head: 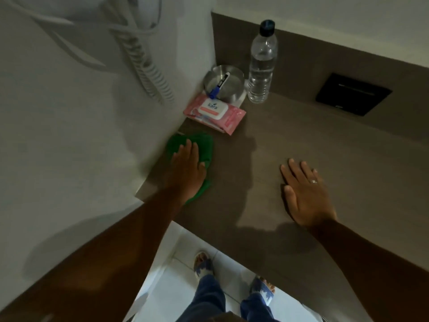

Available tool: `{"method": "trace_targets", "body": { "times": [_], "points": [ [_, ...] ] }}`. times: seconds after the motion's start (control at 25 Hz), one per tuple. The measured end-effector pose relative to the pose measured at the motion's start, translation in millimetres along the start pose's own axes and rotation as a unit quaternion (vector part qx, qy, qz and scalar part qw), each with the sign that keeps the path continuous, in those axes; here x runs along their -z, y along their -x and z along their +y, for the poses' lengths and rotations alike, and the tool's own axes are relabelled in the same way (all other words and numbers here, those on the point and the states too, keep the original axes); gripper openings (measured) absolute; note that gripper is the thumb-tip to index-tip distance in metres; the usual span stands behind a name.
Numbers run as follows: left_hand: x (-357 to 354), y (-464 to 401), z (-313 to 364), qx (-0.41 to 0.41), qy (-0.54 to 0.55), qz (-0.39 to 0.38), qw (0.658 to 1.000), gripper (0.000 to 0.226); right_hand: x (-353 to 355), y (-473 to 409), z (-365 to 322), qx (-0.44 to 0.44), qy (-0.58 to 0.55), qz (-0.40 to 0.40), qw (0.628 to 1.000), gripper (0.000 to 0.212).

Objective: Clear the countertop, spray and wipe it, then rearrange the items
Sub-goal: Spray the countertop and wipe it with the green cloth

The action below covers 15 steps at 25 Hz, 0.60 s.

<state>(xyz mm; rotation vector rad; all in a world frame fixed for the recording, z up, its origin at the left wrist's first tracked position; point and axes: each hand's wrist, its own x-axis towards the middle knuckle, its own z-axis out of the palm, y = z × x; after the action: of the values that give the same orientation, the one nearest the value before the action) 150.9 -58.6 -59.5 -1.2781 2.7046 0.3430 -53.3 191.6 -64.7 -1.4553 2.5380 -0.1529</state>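
Dim corner, white walls, brown worktop (290, 140) with a raised back panel.

Item: green cloth (199, 145), bunched, at the left edge of the worktop against the wall. Left hand (188, 168) lies flat on top of it, fingers (189, 147) extended and pressing down, not curled round it.

Item: right hand (306, 194), palm down on bare worktop well apart from the cloth, fingers spread, holding nothing; ring on one finger.

Items in the far corner: pink pack of wet wipes (214, 112), steel bowl (224, 86) with a blue-capped pen (218, 87) in it, clear water bottle (262, 63), close together. Black wall plate (354, 94) on the back panel.

Status, as judged: wiping under way. Corner items not cleared off, so the patch beneath them looks unwiped. No spray bottle in sight. Rearranging still to do.
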Motion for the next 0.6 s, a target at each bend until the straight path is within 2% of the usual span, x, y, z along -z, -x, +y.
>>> {"method": "trace_targets", "body": {
  "times": [0.08, 0.2, 0.44, 0.52, 0.6],
  "points": [
    [13.5, -39.1, 4.2, 0.045, 0.012, 0.004, 0.999, 0.067, -0.5, -0.5, -0.2, 0.000, 0.006, -0.005, 1.000, 0.061],
    [19.4, -57.2, 14.2, 0.025, -0.004, 0.013, 1.000, 0.068, -2.8, -1.5, -1.4, -0.002, 0.011, -0.005, 1.000, 0.061],
    [20.8, -17.4, -23.6, -0.177, -0.030, -0.043, 0.983, 0.064, -3.4, 0.0, -1.0, -0.002, 0.009, -0.004, 1.000, 0.061],
    [22.4, -20.3, -24.6, -0.159, -0.029, -0.037, 0.986, 0.066, -4.5, -0.9, 0.7, -0.005, 0.005, -0.002, 1.000, 0.062],
    [20.5, -23.4, -12.1, -0.074, -0.012, -0.005, 0.997, 0.067, -4.1, -1.3, 1.0, -0.003, 0.005, -0.005, 1.000, 0.062]
  ]
}}
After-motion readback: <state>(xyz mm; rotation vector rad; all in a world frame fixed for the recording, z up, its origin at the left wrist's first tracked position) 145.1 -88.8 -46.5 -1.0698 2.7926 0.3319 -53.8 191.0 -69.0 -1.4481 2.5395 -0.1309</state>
